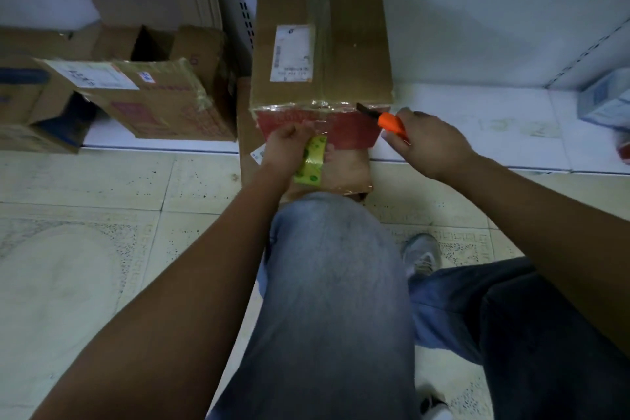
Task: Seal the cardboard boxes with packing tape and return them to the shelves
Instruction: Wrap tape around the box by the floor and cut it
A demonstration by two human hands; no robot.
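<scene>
The box (pixel 322 54) I am sealing sits in the upper middle of the frame, its far end on the white shelf (pixel 460 106) and its near face hanging over the shelf edge toward my knee (pixel 334 249). Its top flaps are closed, a strip of clear tape runs along the seam, and a white label (pixel 292 53) is stuck on the left half of the top. More shiny tape crosses the near top edge above the red printed face.

My left hand (pixel 286 147) is curled round the tape roll (pixel 311 162), yellow-green, pressed against the red face just below the middle of the frame. My right hand (pixel 431 143), right of centre, grips the orange knife (pixel 392 122); its dark blade touches the box's near right corner, at the tape line.

At the upper left, on the same shelf, stand two open boxes (pixel 146 95), flaps up. Another carton (pixel 605 102), pale blue, is at the right edge, blurred. Below lies tiled floor (pixel 102 232), with my shoe (pixel 422 254) right of the knee.
</scene>
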